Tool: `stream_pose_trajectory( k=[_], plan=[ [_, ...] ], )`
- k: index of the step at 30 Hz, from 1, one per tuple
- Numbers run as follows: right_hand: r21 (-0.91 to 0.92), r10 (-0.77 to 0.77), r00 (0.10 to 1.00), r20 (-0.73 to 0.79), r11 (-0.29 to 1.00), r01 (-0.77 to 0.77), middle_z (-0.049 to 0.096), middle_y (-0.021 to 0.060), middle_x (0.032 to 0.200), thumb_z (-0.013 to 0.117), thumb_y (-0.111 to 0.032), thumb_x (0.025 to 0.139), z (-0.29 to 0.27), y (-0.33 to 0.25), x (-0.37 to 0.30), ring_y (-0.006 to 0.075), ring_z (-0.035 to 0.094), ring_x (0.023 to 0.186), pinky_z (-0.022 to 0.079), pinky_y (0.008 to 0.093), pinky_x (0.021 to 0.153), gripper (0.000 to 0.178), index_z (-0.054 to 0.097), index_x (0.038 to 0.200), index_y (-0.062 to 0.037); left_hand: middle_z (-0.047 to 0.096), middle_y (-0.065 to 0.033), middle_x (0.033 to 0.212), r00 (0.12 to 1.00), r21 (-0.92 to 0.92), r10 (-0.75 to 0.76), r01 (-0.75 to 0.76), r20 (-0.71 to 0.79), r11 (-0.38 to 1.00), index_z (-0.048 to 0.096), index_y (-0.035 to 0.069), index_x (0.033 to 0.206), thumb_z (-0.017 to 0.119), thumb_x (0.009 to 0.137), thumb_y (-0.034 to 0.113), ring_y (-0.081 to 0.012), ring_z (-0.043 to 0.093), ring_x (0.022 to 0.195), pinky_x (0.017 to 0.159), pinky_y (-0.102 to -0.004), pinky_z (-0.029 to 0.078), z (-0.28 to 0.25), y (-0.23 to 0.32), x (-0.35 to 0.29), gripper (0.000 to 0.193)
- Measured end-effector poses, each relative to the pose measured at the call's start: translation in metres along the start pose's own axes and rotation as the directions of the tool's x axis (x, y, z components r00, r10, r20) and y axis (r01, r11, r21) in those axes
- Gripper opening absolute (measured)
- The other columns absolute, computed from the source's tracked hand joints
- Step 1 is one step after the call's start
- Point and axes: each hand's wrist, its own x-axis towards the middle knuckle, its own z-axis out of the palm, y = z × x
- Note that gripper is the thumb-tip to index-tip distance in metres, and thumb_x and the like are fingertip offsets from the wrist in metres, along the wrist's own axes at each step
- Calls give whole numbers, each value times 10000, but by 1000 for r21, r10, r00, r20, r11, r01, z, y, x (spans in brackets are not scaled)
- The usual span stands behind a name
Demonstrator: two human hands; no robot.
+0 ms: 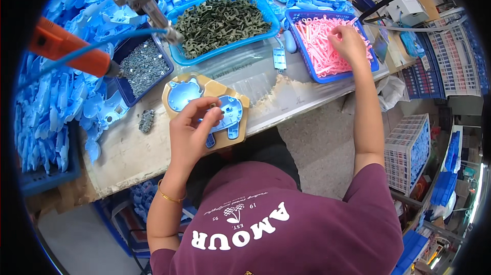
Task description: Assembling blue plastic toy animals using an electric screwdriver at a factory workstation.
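Observation:
My left hand point(192, 129) is over a tan holding block point(236, 137), thumb and fingertips drawn together in a pinch; what is between them is too small to make out. In the block's recesses lie a round blue plastic shell point(184, 94) and a blue shell with two leg-like tabs point(231, 114), partly covered by the hand. My right hand point(351, 45) reaches into a blue basket point(327, 77) of long pink plastic pieces with looped ends point(318, 45). Its fingers are bent together at the pile, and whatever they grip is hidden.
A light-blue tub point(179, 56) holds many small dark-green clips. Left of it are a dark tray point(134, 100) of screws and a hanging orange power screwdriver point(71, 47). A small screw pile point(146, 120) lies on the table. Blue shells point(46, 101) heap up at left and back.

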Motion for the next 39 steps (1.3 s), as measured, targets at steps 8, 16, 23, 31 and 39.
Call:
stream_pose_trajectory(
  k=[8,16,23,31,39],
  plan=[
    [467,45,997,-63,884,-10,681,60,849,600,-164,1015,-19,-25,18,147,633,771,515,296,741,159,611,1088,-24,724,-127,1101,998,-73,-42,39,-43,997,661,-54,1167,609,1027,104,-188,734,963,797,-257,596,-11,1,4,217],
    [895,-727,646,234,421,150,657,85,1107,511,45,985,-45,-199,-62,158,627,998,520,316,894,372,581,1337,-51,746,-141,1064,988,-175,-92,69,-127,982,669,-69,1151,633,1017,128,-186,745,919,766,-265,616,-12,0,12,241],
    [869,-679,622,390,494,-5,756,89,891,631,-67,997,-46,-249,-87,146,729,779,566,305,687,288,553,1272,-32,754,-115,1004,987,-148,-52,29,-153,989,698,-50,1078,635,1021,160,-135,732,877,754,-250,608,-13,-1,8,227],
    [859,-597,700,393,510,-48,760,107,891,666,-69,974,-37,-250,-95,148,746,817,569,292,691,221,568,1166,-20,747,-94,976,984,-198,-73,40,-161,979,691,-32,1079,644,1019,173,-119,725,854,732,-226,584,-13,-5,2,219],
    [824,-689,711,141,480,302,758,98,905,716,-75,916,-23,-247,-102,233,750,800,574,334,690,133,699,1043,-42,753,-73,932,991,-126,-115,106,-67,986,698,-10,1091,636,1027,230,-125,739,848,691,-225,559,-25,-3,-1,256]
  ],
)
